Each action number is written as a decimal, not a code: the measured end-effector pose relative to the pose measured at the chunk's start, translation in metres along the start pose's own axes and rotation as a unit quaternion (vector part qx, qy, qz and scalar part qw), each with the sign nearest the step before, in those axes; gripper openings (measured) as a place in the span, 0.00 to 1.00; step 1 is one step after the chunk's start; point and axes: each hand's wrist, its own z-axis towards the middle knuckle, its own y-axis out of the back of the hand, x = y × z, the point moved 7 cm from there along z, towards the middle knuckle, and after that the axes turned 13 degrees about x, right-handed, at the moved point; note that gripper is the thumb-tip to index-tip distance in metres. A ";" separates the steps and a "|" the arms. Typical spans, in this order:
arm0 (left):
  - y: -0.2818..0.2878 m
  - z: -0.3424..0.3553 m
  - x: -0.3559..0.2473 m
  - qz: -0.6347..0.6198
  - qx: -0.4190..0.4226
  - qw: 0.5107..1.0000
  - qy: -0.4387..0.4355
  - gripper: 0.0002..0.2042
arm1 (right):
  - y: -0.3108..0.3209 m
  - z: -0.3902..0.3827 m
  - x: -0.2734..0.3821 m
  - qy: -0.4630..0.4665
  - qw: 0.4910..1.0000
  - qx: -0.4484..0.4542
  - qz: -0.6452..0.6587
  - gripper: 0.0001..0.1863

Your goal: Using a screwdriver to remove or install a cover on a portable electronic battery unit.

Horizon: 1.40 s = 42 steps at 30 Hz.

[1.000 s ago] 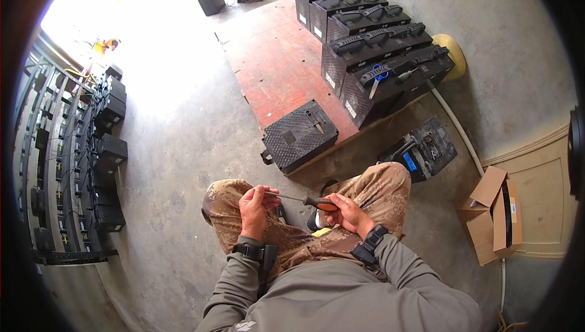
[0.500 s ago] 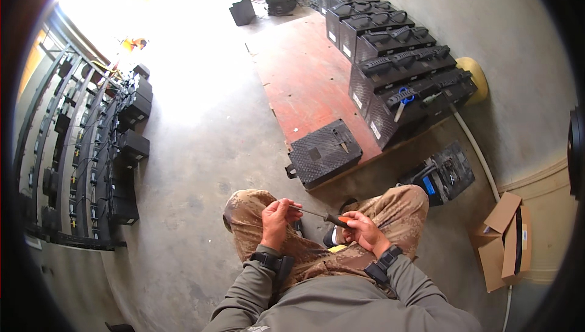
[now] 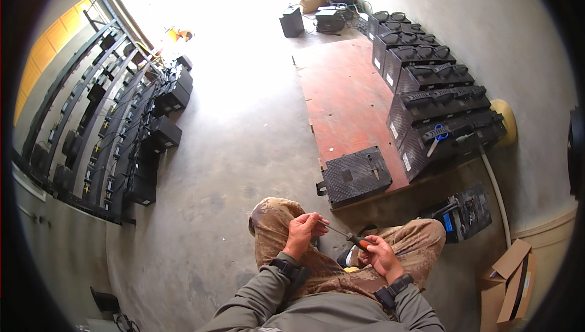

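Observation:
A screwdriver (image 3: 359,242) with a black and orange handle lies across my lap, its thin metal shaft pointing left. My right hand (image 3: 384,255) is closed round the handle. At the shaft's far end, the fingers of my left hand (image 3: 302,234) are pinched together on the tip. Whether something small is also between those fingers cannot be made out. Ahead of my knees, a black ridged battery-like case (image 3: 356,176) lies flat on the edge of a red board (image 3: 347,109), with a small pointed tool (image 3: 374,169) on top.
Several black cases (image 3: 429,128) with handles line the board's right side; blue-handled scissors (image 3: 437,137) rest on the nearest. A tool tray (image 3: 466,215) and an open cardboard box (image 3: 506,286) are at my right. A metal rack (image 3: 85,131) with black units stands left.
The view has swung left, so the whole scene sits further right and lower. Both hands keep their hold on the screwdriver, with little other change.

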 end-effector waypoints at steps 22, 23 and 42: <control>-0.001 0.002 0.002 -0.028 0.003 1.000 -0.005 0.13 | -0.007 -0.005 0.006 -0.005 1.000 0.010 0.007 0.20; 0.001 0.000 0.002 -0.028 -0.002 1.000 -0.005 0.13 | -0.007 -0.003 0.004 -0.002 1.000 -0.014 0.003 0.21; 0.001 0.005 0.000 -0.026 0.005 1.000 -0.012 0.14 | -0.006 0.000 0.002 -0.016 0.999 -0.033 -0.003 0.19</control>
